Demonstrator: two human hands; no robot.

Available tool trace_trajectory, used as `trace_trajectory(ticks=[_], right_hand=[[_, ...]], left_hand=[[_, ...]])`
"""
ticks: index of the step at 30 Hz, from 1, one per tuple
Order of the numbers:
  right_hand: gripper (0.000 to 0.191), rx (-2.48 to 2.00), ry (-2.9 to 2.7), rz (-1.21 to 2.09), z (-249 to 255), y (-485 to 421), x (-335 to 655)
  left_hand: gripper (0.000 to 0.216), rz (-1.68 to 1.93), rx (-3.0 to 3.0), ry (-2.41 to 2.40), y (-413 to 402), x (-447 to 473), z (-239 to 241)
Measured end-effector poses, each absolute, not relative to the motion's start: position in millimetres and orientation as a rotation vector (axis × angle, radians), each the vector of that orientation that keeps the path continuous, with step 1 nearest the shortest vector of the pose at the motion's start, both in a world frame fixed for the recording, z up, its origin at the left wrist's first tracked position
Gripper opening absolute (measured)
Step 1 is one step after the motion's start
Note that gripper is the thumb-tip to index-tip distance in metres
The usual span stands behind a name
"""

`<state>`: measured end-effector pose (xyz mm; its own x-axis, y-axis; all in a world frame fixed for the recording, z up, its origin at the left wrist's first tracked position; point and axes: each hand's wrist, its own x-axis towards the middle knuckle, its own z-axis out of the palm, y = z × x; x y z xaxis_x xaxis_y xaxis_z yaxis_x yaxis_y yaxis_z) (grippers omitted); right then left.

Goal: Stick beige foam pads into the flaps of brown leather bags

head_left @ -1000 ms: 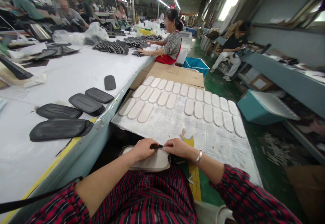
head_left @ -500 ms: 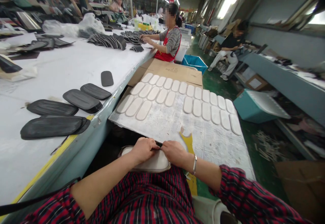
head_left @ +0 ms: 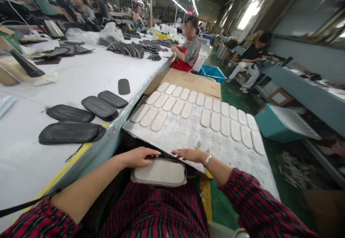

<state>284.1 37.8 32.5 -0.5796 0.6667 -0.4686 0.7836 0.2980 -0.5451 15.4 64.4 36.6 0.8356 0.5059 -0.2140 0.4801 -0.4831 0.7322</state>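
Observation:
A pale oval pad (head_left: 159, 173) with a dark rim rests on my lap, low in the middle of the view. My left hand (head_left: 140, 156) lies across its far left edge, fingers stretched out flat. My right hand (head_left: 190, 155) hovers over its far right corner, fingers extended, a bracelet on the wrist. Both hands meet over a dark strip (head_left: 165, 155) at the pad's far edge. Nothing is gripped in either hand.
A white board (head_left: 188, 137) bearing rows of several pale pads (head_left: 185, 105) lies ahead. Dark pads (head_left: 70, 133) sit on the long white table (head_left: 81, 76) at left. A seated person (head_left: 188, 49) works farther along; another person (head_left: 249, 60) sits at right. Teal bins (head_left: 277, 121) stand on the green floor.
Both hands have uncurled from pinching the dark strip and now lie flat and open. The pad sits lower and more exposed on my lap. The view has shifted slightly.

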Motion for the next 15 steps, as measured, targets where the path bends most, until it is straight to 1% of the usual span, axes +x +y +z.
trace_trajectory(ticks=[3,5,11,15], right_hand=[[0.048,1.193,2.235,-1.581,14,48,278],[0.051,1.113,2.157,-1.742,5,49,269],[0.054,0.88,2.317,-1.823,-3,56,243],[0.055,0.891,2.32,-1.788,-6,62,226]], left_hand=[[0.042,0.04,2.219,0.692,64,3,29],[0.04,0.049,2.257,0.682,61,0,24],[0.037,0.107,2.379,0.644,60,-7,18],[0.034,0.141,2.363,0.715,60,-22,14]])
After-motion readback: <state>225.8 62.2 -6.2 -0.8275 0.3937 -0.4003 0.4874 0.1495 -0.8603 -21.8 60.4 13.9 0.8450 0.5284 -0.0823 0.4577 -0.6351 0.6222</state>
